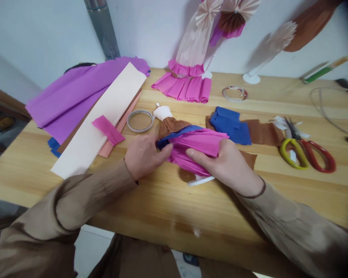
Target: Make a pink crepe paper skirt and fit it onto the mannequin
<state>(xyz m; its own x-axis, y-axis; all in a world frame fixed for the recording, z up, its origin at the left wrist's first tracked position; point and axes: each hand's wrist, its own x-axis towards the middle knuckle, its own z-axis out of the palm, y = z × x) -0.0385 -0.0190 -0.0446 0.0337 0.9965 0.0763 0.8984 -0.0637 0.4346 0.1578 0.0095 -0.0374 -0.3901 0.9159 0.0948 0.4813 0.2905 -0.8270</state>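
A small doll-like dress form lies on its side, with a white bodice (162, 112) and brown, blue and pink paper layers below it. At its waist is my left hand (143, 154), thumb and fingers closed on the paper dress; some fingertips are hidden behind it. My right hand (231, 164) grips the pleated pink crepe paper (198, 144) near its outer end, thumb on top. Part of a white round base (201, 180) shows under the pink paper. A tape roll (140, 121) lies just beyond my left hand.
Scissors (307, 148) with yellow and red handles lie right, beside blue folded paper (227, 123) and brown strips (263, 132). Purple paper (75, 96) and a cream strip (104, 116) lie left. Behind stand a finished-looking paper dress (195, 46), another tape roll (234, 93) and a bottle (102, 29).
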